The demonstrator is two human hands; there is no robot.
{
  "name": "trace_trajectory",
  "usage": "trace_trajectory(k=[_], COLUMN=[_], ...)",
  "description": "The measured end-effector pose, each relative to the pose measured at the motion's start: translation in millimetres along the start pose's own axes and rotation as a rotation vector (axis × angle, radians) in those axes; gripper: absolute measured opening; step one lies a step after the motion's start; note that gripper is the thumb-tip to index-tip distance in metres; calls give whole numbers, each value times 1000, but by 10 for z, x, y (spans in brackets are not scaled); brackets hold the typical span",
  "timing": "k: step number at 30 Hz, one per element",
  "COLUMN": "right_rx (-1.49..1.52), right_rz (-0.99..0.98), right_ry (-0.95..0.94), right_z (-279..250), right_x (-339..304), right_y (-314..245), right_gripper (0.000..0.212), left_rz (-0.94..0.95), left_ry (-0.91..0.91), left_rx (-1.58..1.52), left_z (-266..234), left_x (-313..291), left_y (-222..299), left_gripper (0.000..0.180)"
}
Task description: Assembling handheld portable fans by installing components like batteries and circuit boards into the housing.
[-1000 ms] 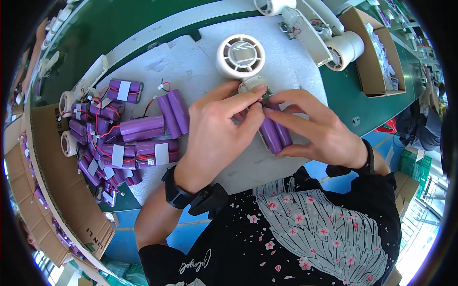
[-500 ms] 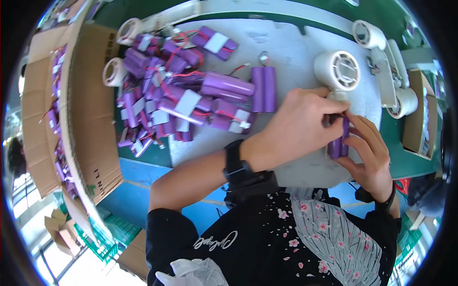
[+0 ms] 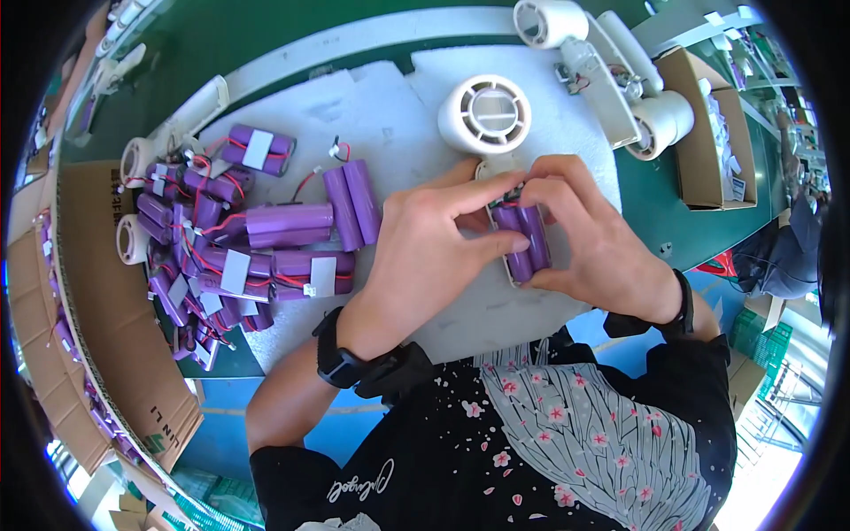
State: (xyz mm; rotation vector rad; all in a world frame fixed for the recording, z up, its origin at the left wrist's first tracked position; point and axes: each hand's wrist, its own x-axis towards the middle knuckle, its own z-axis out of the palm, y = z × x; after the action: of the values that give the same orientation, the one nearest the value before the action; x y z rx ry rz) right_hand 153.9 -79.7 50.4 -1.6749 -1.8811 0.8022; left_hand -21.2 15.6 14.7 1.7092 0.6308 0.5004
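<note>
Both left hand (image 3: 423, 232) and right hand (image 3: 604, 243), grip closed, hold a purple battery pack (image 3: 537, 247).

Clothing and bare parts of the worker, placed by the grey panel (image 3: 584, 469) on the short-sleeved black shirt (image 3: 416, 451). The panel shows black-outlined, feather-like strokes strewn with pink blossoms (image 3: 556, 414). To its left: scattered petals (image 3: 518, 500), white script lettering (image 3: 361, 482) and the black left sleeve (image 3: 297, 478). To its right: the black right sleeve (image 3: 691, 380). Above and left of the panel: a black left wristband (image 3: 329, 345) with a bulky dark block (image 3: 398, 376). Above and right: a black right wristband (image 3: 683, 301) with a smaller dark piece (image 3: 624, 326). Farther above: the left hand (image 3: 425, 230) and right hand (image 3: 602, 239), both bare.
</note>
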Motion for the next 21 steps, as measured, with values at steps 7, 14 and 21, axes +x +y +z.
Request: trace_trajectory(k=[7,14,21], right_rx=[-10,-7,-221], right_rz=[-121,-62,-282], right_ry=[109,116,-60], right_z=[63,-23,-125], right_x=[111,188,-15], right_y=[149,138,-28], right_gripper=[40,19,48], left_rz=[-15,-14,88], left_ry=[-2,-16,41], left_rx=[-44,16,-1], left_z=[15,0,8], left_x=[12,59,-3], left_y=[-60,-22,-76], left_gripper=[51,53,52])
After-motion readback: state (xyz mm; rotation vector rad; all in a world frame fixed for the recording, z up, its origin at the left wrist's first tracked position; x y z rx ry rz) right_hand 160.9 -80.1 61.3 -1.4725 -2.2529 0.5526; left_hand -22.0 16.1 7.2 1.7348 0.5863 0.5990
